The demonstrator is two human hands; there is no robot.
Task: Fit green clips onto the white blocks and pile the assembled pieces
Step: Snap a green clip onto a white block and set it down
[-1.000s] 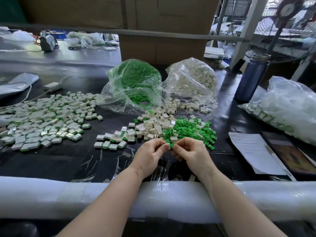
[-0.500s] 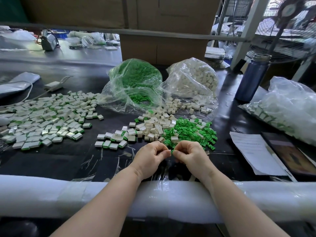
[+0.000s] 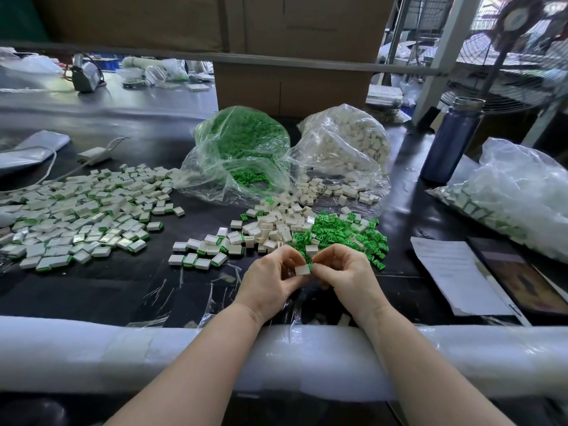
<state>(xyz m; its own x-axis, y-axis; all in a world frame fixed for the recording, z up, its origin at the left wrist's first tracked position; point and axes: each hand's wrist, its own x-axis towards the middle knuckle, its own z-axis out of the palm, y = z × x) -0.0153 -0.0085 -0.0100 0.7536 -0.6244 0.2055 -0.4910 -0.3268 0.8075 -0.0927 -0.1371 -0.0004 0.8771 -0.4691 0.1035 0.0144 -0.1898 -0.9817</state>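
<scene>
Hands are meeting just above the near edge of the bench (image 3: 92, 290), and both are working on one small piece. The left hand (image 3: 270, 279) is pinching a white block (image 3: 301, 269) between thumb and curled fingers, and the right hand (image 3: 345, 272) is pinching a green clip (image 3: 310, 267) against the right end of that block. I judge the block is being held high and close so that the person can see the joint while the clip is pushed in.

The block is lying nearly flat, its broad face turning up toward the camera. Its long axis seems to be running left to right, from one hand to the other, with the clipped end pointing to the right hand; the piece is small, so I cannot tell this for sure.

Loose green clips (image 3: 341, 233) and loose white blocks (image 3: 276, 222) are lying just beyond the fingers, probably so that each hand is reaching only a short way. The assembled pieces (image 3: 76, 216) are spreading well apart on the left, and a smaller group (image 3: 203, 250) is lying near the left hand. Two plastic bags, one of clips (image 3: 242, 149) and one of blocks (image 3: 347, 139), are standing open behind the loose heaps.
</scene>
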